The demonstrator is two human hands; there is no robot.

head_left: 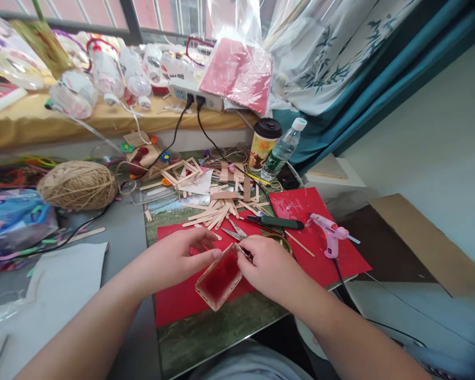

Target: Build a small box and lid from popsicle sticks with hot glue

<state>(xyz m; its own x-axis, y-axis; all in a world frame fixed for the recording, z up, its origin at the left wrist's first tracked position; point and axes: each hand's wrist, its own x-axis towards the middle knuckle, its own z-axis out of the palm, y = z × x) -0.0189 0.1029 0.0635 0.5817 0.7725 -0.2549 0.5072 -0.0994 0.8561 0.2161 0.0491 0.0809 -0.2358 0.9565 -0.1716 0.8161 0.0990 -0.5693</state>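
A small rectangular frame of wooden craft sticks with a red middle (219, 279) is tilted above the red sheet (178, 295). My right hand (271, 264) is closed on its right edge, thumb along the rim. My left hand (186, 256) is beside the frame's upper left edge, fingers apart and thumb stretched toward the rim. Whether that thumb touches it, I cannot tell. Scissors (234, 230) lie just beyond my right hand with blades apart; their handles are hidden. A green-handled cutter (283, 222) rests behind the hand.
A pink glue gun (331, 232) stands on a second red sheet (296, 203) at right, its cord trailing off the edge. Loose craft sticks (214, 211) lie in a heap. Behind are a lidded cup (263, 145), a water bottle (284, 150) and a twine ball (78, 184).
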